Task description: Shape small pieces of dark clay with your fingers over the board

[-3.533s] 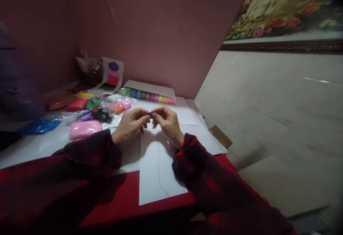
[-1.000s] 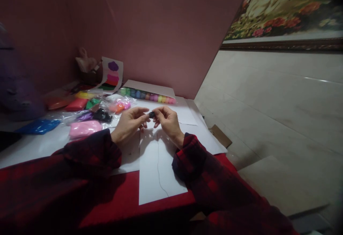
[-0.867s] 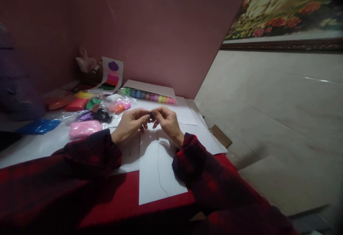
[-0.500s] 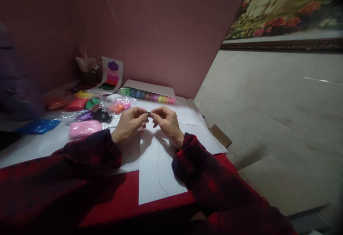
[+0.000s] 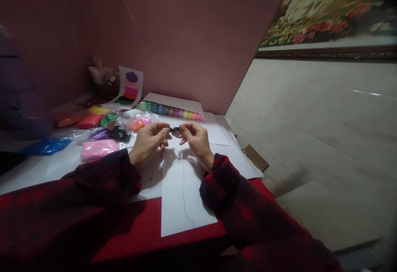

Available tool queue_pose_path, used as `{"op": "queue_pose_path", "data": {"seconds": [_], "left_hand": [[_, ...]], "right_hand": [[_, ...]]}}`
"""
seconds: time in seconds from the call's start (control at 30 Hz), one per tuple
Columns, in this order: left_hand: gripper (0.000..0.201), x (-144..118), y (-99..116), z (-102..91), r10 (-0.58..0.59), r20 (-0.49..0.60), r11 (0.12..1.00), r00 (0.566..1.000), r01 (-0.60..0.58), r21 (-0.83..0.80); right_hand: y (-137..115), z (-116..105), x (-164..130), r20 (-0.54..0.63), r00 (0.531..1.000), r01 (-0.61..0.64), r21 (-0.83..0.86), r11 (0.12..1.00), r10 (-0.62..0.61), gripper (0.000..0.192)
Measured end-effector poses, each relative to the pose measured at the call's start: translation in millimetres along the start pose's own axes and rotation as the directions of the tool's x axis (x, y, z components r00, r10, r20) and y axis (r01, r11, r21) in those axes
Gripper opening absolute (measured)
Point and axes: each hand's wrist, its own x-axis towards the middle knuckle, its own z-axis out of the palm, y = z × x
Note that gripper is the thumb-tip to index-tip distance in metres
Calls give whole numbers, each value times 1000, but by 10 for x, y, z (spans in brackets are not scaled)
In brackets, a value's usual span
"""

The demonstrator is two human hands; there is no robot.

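Head view: left hand (image 5: 148,141) and right hand (image 5: 194,138) pinching black clay (image 5: 174,129) between fingertips; may tear if pulled apart.

1. No legible text, label, brand, number or sign appears in the head view.
2. The picture card (image 5: 130,87), propped behind the clay packets (image 5: 96,133), carries stacked colour shapes only; no lettering can be made out on it.
3. The clay packets, in front of the picture card, show no readable print; any marking on the wrappers is too small and dim to tell.
4. The white sheets (image 5: 181,197), in front of the picture card and toward the viewer, bear one thin drawn line and no characters.
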Motion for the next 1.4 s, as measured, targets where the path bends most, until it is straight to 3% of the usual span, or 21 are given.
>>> {"op": "queue_pose_path", "data": {"seconds": [0.2,0.5,0.83,1.0,1.17,1.27,1.4], "left_hand": [[34,-33,35,16,-22,83,999,996,19,38],[27,-17,16,14,37,111,996,993,-46,79],[15,35,-19,-2,22,-173,999,985,-14,43],[24,14,7,-6,-7,-71,1000,997,8,11],[37,-13,9,0,-29,62,999,998,27,35],[33,-18,-3,-7,-20,84,999,996,16,51],[30,-21,6,-4,-2,76,999,997,-2,46]], "right_hand": [[-31,31,-53,133,991,12,25,1000,-15,35],[-30,32,-71,117,993,28,-44,999,-23,27],[-35,-1,-36,-83,997,6,-32,999,-9,17],[-4,-20,-10,-75,997,3,-23,1000,-5,26],[6,-6,-14,44,999,16,-28,999,-15,37],[-9,8,-36,111,994,17,-25,1000,-14,37],[-24,24,-66,76,997,2,-64,998,2,40]]}}
